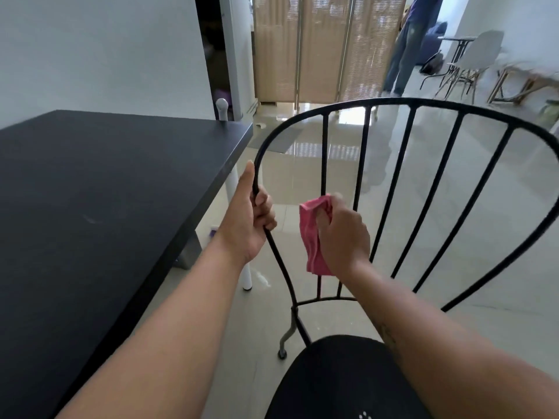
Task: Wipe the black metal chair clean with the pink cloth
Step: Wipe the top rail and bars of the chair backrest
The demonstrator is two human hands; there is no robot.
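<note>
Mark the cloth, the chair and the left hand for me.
cloth (310, 237), head view, on the fold hanging below the fingers.
chair (326, 382), head view, on the black seat.
left hand (248, 219), head view, on the back of the hand.

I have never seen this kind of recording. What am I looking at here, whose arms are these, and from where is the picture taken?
There is no machine here: a person works with bare hands. The single picture comes from a camera worn on the person's head, looking forward and down, so both arms enter from below. The left hand grips the outer frame of the black metal chair, probably to steady it. The right hand holds a pink cloth at one of the upright bars of the chair back. A black table stands on the left.
</note>
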